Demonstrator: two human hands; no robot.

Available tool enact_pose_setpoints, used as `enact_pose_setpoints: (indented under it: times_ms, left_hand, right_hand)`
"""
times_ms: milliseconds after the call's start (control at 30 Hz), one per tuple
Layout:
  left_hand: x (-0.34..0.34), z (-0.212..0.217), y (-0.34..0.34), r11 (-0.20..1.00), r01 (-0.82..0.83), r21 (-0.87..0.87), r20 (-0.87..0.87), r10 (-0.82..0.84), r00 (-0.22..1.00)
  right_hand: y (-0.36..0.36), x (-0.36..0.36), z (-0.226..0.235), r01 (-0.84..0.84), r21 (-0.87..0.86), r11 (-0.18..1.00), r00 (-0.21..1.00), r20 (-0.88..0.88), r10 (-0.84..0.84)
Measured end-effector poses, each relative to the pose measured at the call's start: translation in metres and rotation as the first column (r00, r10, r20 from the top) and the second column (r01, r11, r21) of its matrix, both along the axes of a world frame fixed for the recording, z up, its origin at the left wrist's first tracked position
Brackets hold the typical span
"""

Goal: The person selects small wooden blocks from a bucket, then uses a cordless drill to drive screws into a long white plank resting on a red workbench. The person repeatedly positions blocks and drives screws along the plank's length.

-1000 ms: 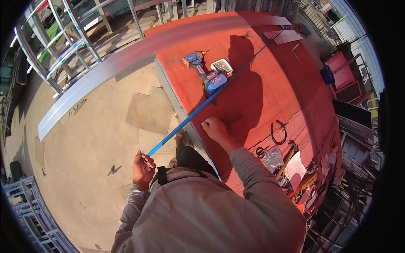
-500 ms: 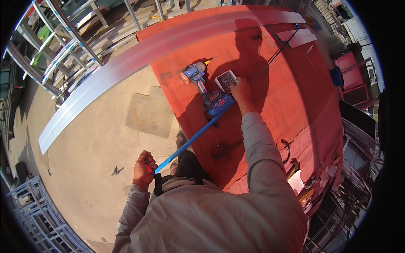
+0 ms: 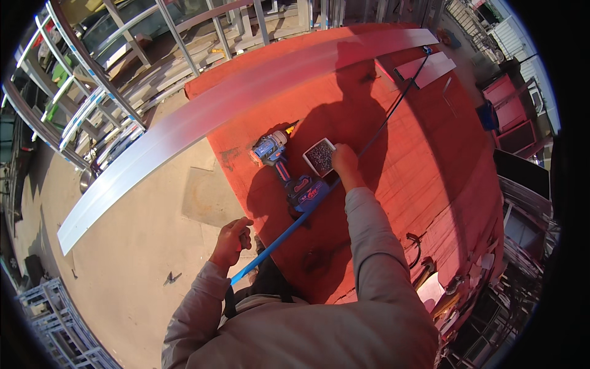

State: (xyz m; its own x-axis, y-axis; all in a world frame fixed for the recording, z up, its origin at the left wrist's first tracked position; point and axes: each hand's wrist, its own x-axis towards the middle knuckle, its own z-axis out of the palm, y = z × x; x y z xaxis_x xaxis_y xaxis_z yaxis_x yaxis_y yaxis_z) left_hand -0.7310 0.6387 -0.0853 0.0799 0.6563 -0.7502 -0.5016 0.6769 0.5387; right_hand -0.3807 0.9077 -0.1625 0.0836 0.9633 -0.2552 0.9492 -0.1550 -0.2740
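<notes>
My right hand (image 3: pixel 346 165) grips the right rim of a small square white box (image 3: pixel 310 166) on the red tabletop. Many small dark screws (image 3: pixel 321 156) fill the box. Just left of it lies a blue cordless drill (image 3: pixel 283 170), on its side, with a yellow-tipped bit pointing away. My left hand (image 3: pixel 231 242) hovers past the table's left edge, its index finger reaching forward and the others curled in. Whatever those curled fingers hold, if anything, is hidden. A blue strap (image 3: pixel 268 251) runs from my waist past the drill's battery.
A long bent metal sheet (image 3: pixel 150 147) spans the table's far side and overhangs at left. The red table (image 3: pixel 424 184) carries a flat plate (image 3: pixel 424 69) at far right and scraps (image 3: pixel 433 289) at near right. Metal frames (image 3: pixel 98 98) stand at far left.
My left hand has risen forward and right, toward the table edge, with its index finger now stretched out. My right hand is still at the screw box. The view has shifted slightly.
</notes>
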Motion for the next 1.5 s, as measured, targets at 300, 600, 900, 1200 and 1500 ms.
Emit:
enact_pose_setpoints:
  times_ms: [300, 600, 900, 1200, 1500]
  left_hand:
    - [0.026, 0.007, 0.064, 0.995, 0.057, 0.085, -0.077, -0.050, 0.996]
    - [-0.040, -0.014, -0.015, 1.000, -0.013, 0.014, -0.078, 0.014, 0.997]
    - [-0.130, -0.011, -0.205, 0.882, -0.465, 0.080, -0.138, 0.472, 0.871]
    - [-0.198, -0.014, -0.429, 0.365, -0.926, -0.099, -0.074, 0.925, 0.372]
    - [-0.330, -0.043, -0.619, 0.158, -0.977, -0.140, -0.079, 0.982, 0.170]
  right_hand:
    - [-0.047, -0.087, 0.072, -0.323, 0.227, 0.919, 0.877, -0.292, 0.381]
    - [-0.103, -0.160, 0.075, -0.416, 0.156, 0.896, 0.801, -0.405, 0.442]
    - [-0.055, -0.171, -0.040, -0.156, -0.086, 0.984, 0.971, -0.196, 0.137]
    - [-0.094, -0.209, -0.032, -0.023, -0.258, 0.966, 0.908, -0.409, -0.088]
    - [-0.318, -0.420, 0.045, -0.415, -0.099, 0.905, 0.836, -0.435, 0.336]
